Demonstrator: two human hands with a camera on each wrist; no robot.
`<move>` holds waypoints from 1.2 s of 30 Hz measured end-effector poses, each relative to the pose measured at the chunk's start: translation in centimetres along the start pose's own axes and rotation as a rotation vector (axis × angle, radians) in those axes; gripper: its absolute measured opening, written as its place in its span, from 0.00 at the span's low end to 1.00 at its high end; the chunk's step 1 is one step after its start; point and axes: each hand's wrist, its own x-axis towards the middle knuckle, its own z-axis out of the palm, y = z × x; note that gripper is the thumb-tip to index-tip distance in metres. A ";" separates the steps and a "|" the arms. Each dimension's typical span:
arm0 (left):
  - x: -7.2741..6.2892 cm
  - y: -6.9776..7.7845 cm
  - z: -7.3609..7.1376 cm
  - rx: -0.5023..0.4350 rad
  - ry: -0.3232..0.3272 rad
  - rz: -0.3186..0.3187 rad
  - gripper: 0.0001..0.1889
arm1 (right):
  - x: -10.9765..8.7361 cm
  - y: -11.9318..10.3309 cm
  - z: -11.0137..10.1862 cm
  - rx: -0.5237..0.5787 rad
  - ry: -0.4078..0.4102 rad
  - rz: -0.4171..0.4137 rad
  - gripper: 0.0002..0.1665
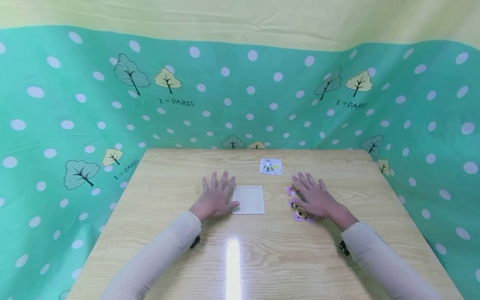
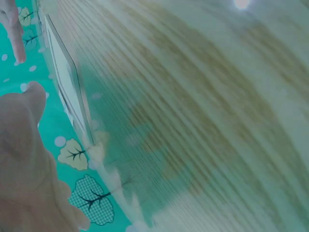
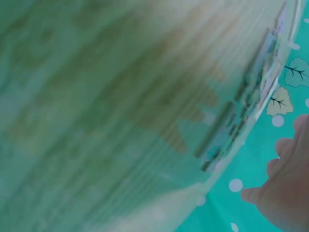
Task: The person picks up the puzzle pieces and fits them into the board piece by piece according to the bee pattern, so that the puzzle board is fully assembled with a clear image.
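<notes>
Several flat printed pieces (image 1: pixel 299 215) in pink and yellow lie clustered on the worktop (image 1: pixel 168 183), partly hidden beneath the right hand (image 1: pixel 314 198), which hovers above them with its fingers spread and nothing in hold. Left of the pieces, apart from them, lies a shallow white tray (image 1: pixel 249 201) with a raised rim. The left hand (image 1: pixel 216 197) hovers beside it, its fingers also spread wide and empty, the thumb over the tray's left edge in the head view. Beyond the tray lies a square picture card (image 1: pixel 271 166). Green dotted cloth (image 1: pixel 240 98) with printed trees hangs behind the worktop and along both sides.
</notes>
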 end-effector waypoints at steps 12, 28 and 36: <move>-0.1 -0.7 -0.1 -0.018 -0.011 -0.003 0.50 | 0.6 -0.1 -0.2 0.034 -0.016 -0.005 0.49; -0.1 -3.2 -0.9 -0.202 -0.095 0.220 0.46 | 3.9 1.6 -0.9 0.178 0.006 -0.092 0.32; 0.0 -3.2 0.6 -0.211 -0.041 0.349 0.37 | 4.6 2.2 -0.2 0.107 -0.031 -0.197 0.21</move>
